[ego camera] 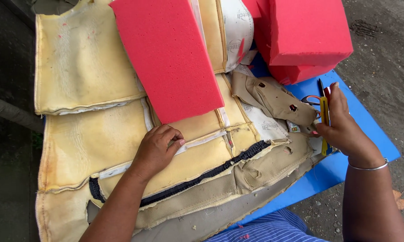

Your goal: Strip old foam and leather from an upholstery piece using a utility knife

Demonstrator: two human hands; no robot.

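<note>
Foam fills most of the head view: a worn yellow seat cover [99, 134], turned inside out, lies spread over a blue table [367, 130]. The left hand [159, 148] rests on it with fingers curled, knuckles pressing down on a white seam strip [197, 142] just beside its fingertips; it grips nothing. Just above that hand a flat red foam slab [166, 56] lies on the cover, its lower edge close to the knuckles. Below the hand a black zipper band [202, 175] runs slantwise across the cover. The right hand [343, 127], well apart on the far side, is closed around a yellow utility knife [324, 121], held upright at the cover's tan flap [278, 101]. Just above it lie scissors [311, 99], partly hidden behind the flap, and farther up sit thick red foam blocks [305, 36]. A thin bangle [367, 168] circles the right wrist.
</note>
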